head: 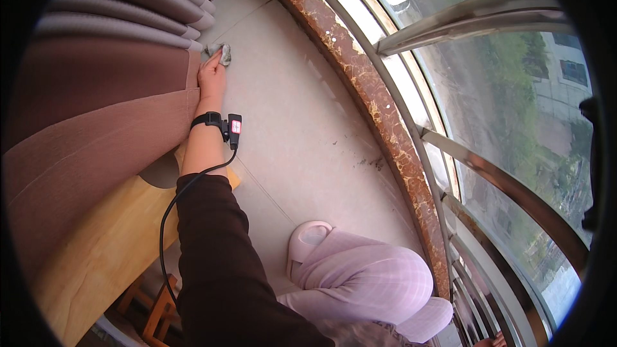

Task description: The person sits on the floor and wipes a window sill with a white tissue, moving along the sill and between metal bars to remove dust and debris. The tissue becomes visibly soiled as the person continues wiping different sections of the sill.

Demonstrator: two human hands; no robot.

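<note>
My left hand (211,74) reaches far forward, low by the floor. Its fingers press on a crumpled grey-white cloth (225,55), which lies against the pale floor tiles (289,96) beside the hem of a curtain. On that wrist sits a black strap (208,119) with a small cabled device (234,127). Only a few fingers of my right hand (496,340) show at the bottom right edge, beside the metal railing (470,294); whether they grip a bar is unclear.
Brown and mauve curtains (106,82) hang at the left above a wooden tabletop (111,236) and an orange wooden stool (161,311). A curved marble-patterned sill (381,106), metal bars and a window run along the right. My bent leg and a pink slipper (306,243) are below. Dark specks mark the floor (371,163).
</note>
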